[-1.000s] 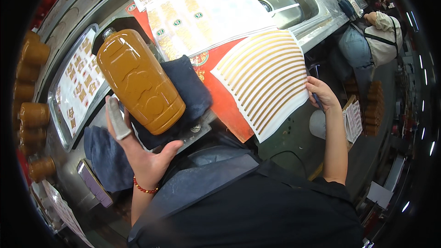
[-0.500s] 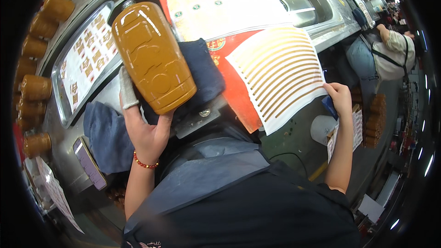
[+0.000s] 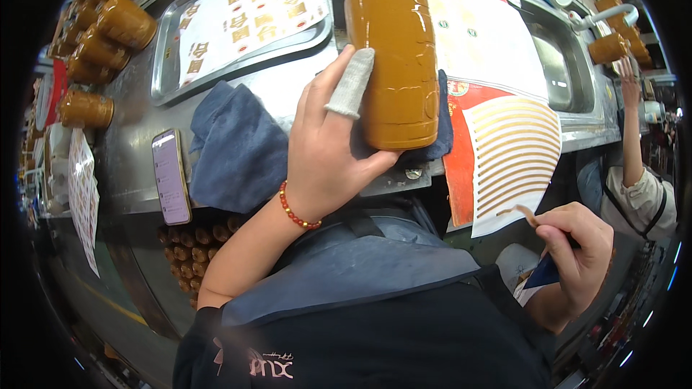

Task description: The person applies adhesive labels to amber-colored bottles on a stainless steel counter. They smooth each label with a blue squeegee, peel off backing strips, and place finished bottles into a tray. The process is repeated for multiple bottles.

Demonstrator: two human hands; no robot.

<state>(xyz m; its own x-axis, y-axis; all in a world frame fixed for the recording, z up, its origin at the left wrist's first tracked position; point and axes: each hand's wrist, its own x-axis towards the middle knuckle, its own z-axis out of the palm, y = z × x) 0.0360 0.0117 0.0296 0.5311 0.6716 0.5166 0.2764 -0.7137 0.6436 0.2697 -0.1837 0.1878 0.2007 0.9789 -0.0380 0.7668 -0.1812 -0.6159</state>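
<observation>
A glossy brown, rounded-rectangular bottle (image 3: pixel 398 65) with raised relief lies on its side, its neck pointing away from me. My left hand (image 3: pixel 328 130) is closed on its left side and base, the thumb at the bottom edge; a grey fabric finger cover (image 3: pixel 352 85) is on one finger. At the lower right, my right hand (image 3: pixel 577 248) pinches a thin, curved brownish strip (image 3: pixel 524 212) between thumb and fingers. Just beyond it, a white sheet (image 3: pixel 515 162) printed with rows of curved gold-brown strips rests on red paper (image 3: pixel 460 194). Dark blue cloth (image 3: pixel 445 119) shows beneath the bottle.
On the left are a folded blue cloth (image 3: pixel 234 148), a phone (image 3: pixel 171 176) and a metal tray (image 3: pixel 164 65) holding a decal sheet. Brown jars (image 3: pixel 126 21) stand beyond. A steel sink (image 3: pixel 566 65) is at the right, near another person's arm (image 3: pixel 631 130).
My right hand has left the sheet's edge and come nearer with a strip pinched in it. The bottle is turned more upright in view, and my left hand reaches further along its side.
</observation>
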